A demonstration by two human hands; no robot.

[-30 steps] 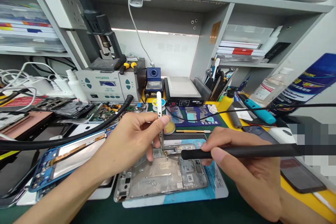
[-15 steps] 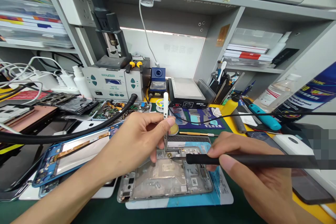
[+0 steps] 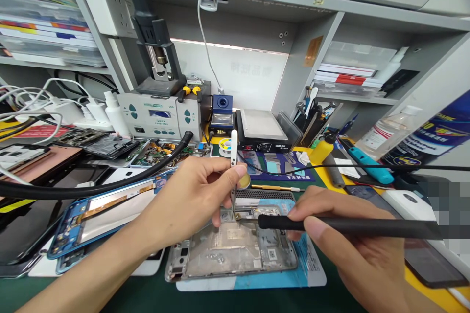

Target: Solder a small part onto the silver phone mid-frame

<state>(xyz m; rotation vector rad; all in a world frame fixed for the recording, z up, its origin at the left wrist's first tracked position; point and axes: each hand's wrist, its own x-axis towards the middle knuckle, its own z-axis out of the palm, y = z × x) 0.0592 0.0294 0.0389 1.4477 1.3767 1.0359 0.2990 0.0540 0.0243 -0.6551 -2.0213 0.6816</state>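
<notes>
Before me a bare metal phone frame [image 3: 227, 254] lies flat on a blue and white pad. My left hand [image 3: 205, 188] pinches a pair of upright tweezers [image 3: 234, 149] with a white top end. Their points come down at the upper part of the frame, beside a small gold-coloured part [image 3: 237, 216]. In my right hand [image 3: 352, 244] is a soldering iron [image 3: 279, 222], held nearly level by its black handle. Its thin tip points left and meets or nearly meets that small part; exact contact cannot be made out.
Behind the hands stand a soldering station [image 3: 222, 117], a hot-air unit [image 3: 157, 117] and a heating plate [image 3: 262, 127]. Phone parts [image 3: 106, 205] are piled on the left. A thick black hose [image 3: 147, 176] crosses there. Phones [image 3: 433, 259] and a yellow bottle [image 3: 322, 149] lie right.
The soldering iron has shifted very slightly left. The tweezers stay at the same spot on the frame, and the whole view has moved a little.
</notes>
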